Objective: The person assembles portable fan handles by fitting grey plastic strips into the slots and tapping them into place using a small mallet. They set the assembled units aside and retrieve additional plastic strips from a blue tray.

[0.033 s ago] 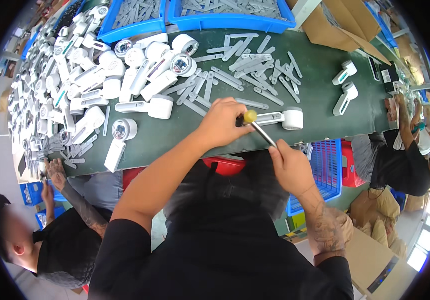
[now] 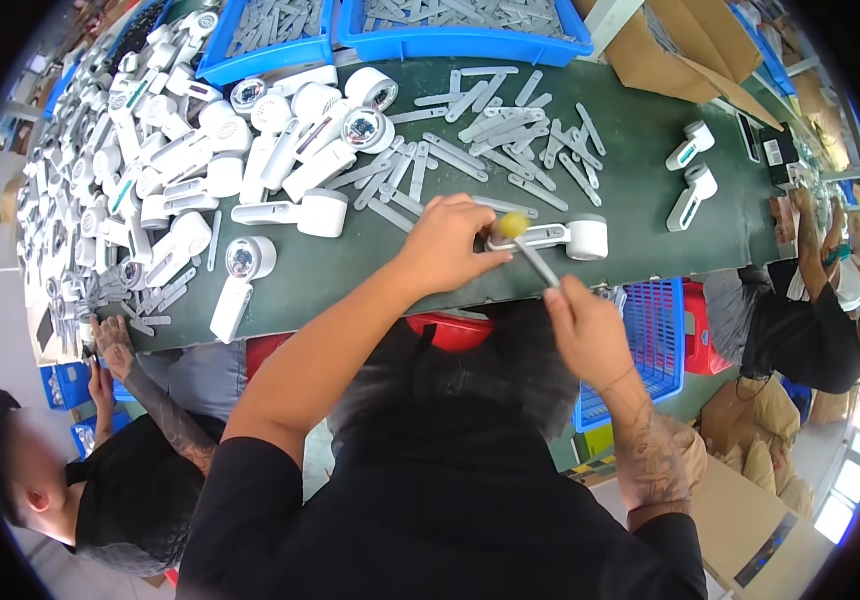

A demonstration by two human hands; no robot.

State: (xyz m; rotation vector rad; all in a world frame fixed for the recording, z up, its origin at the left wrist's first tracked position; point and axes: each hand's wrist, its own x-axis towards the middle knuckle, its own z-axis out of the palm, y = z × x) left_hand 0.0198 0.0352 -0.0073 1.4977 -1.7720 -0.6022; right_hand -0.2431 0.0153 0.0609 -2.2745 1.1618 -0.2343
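Tabletop (image 2: 640, 180), green, blue trays (image 2: 465, 46) at back; left hand (image 2: 450, 242) around handle of white device (image 2: 586, 240), right hand (image 2: 592, 330) around mallet (image 2: 538, 262).

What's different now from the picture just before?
The yellow-headed hammer has swung slightly right and away from the person, its head blurred; the right hand still grips it. The left hand stays by the white gadget's handle; the gadget lies as it was.

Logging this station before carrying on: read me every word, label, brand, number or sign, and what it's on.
No text can be read.
White label on the black box: too small.
White device near the left hand: no readable marks.
Yellow-headed tool in the right hand: head blurred, nothing readable.
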